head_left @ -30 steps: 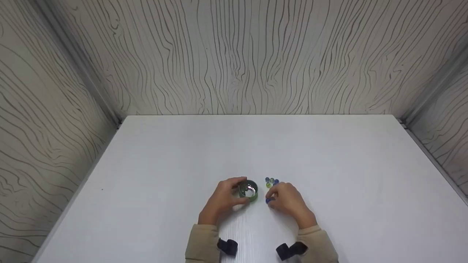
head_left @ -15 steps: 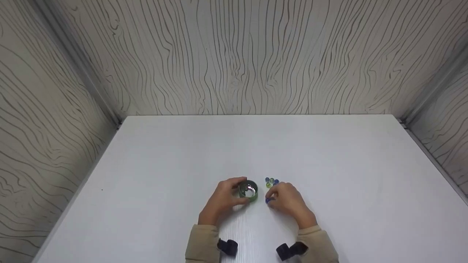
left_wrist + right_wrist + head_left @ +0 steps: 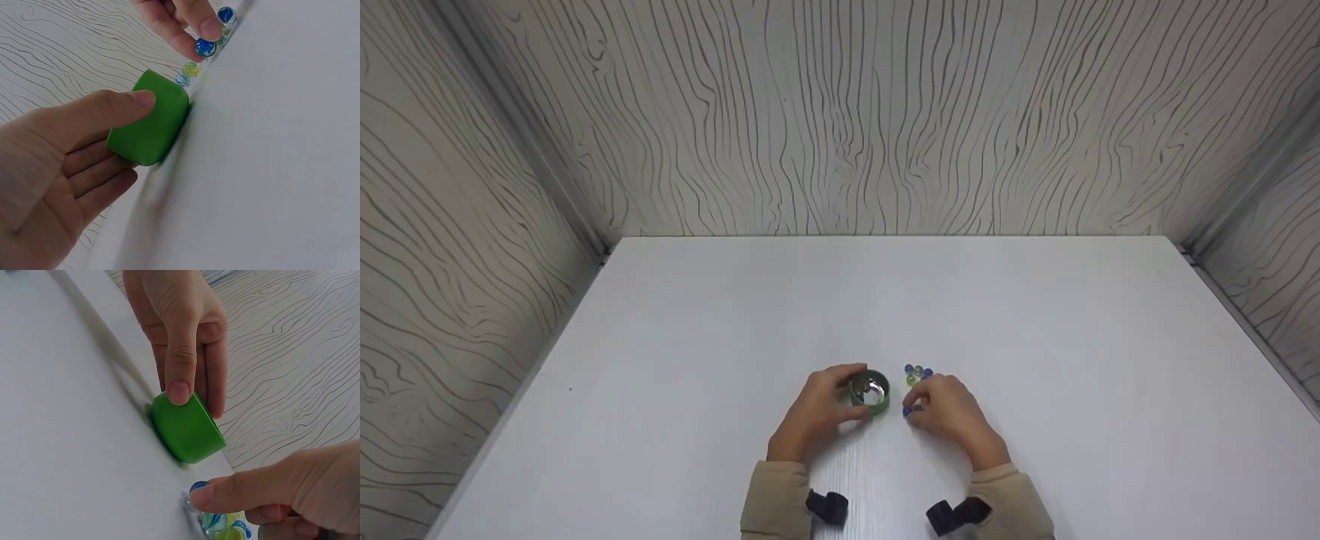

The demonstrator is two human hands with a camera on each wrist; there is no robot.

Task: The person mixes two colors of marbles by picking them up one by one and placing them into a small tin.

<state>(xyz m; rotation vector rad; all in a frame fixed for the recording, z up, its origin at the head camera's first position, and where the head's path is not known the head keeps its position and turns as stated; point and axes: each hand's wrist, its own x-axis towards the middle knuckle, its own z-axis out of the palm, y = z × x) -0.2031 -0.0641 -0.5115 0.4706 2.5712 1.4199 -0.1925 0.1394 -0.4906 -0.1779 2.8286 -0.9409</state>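
Observation:
My left hand grips a small round green cup, its thumb on the near side and its fingers round the far side. The cup stands upright on the table, and its inside looks shiny in the head view. Just right of it, my right hand pinches a blue glass marble between thumb and fingertips, low by the tabletop. Several blue and yellow-green marbles lie beyond the right fingertips. In the right wrist view, clear marbles with coloured swirls show beneath the right thumb, partly hidden by the hand.
The white table extends widely around both hands. Panels with a wood-grain pattern rise behind it and at both sides. Black wrist mounts sit at the beige sleeves.
The right fingertips and the blue marble have shifted very slightly left, toward the cup. The left hand and the cup stay in place.

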